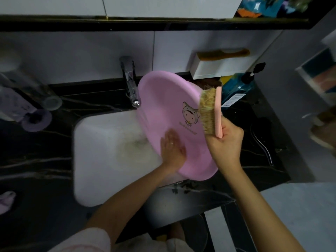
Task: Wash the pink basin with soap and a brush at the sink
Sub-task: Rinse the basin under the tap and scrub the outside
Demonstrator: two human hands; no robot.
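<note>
Pink plastic is seen propped on edge over the right side of the white sink [94,142]: the pink basin [169,106] is tilted, with its inside and a cartoon print [190,113] turned up toward the camera. The left hand [172,148] is laid flat against the basin's inside over the sink, fingers straight and held together, nothing grasped. A scrubbing brush [211,111] with a pink back is gripped at its lower end by the right hand [225,140], fingers curled round it, above the sink's right edge; its tan bristles are faced toward the basin's right rim, and contact cannot be judged. A chrome faucet [130,82] is mounted behind the sink, and a blue pump bottle [238,86] is stood behind the sink's right corner
</note>
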